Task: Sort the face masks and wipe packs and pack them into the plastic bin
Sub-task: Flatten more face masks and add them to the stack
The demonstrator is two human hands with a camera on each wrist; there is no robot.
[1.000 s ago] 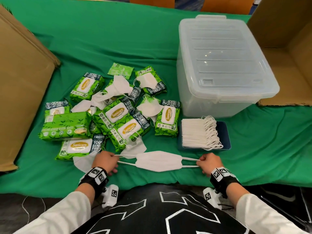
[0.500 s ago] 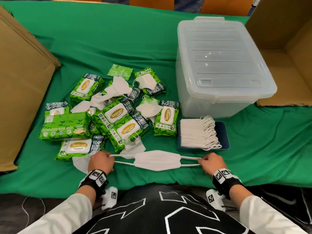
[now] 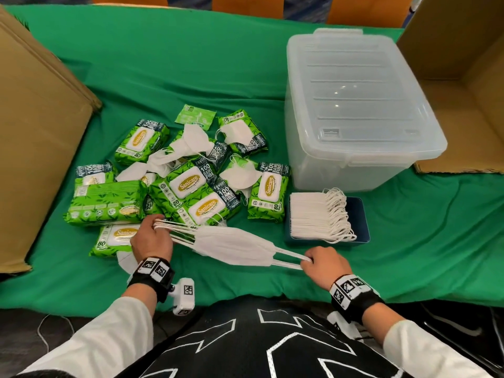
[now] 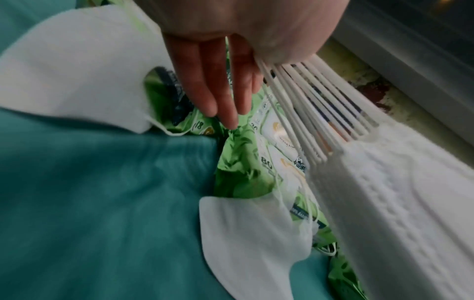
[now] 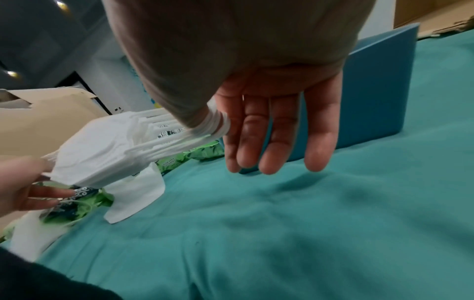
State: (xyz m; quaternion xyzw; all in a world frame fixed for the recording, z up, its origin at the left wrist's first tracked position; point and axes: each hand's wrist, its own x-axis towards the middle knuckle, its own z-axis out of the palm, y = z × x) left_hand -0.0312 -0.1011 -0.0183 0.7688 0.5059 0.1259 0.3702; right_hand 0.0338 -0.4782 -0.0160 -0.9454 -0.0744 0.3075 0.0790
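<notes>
Both hands are hooked through ear loops: left hand (image 3: 151, 238) and right hand (image 3: 324, 261), thumbs pinching, other fingers loose. Between them, the mask bundle (image 3: 234, 245) is stretched above the counter (image 3: 422, 241). Tension should probably be kept even until it's laid on the tray stack (image 3: 313, 215).

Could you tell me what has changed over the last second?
The left hand rose toward the wipe packs, tilting the stack of face masks that was level; the right hand kept low. Both hands still pinch the ear loops. Plastic bin, tray of stacked masks and packs are unmoved.
</notes>
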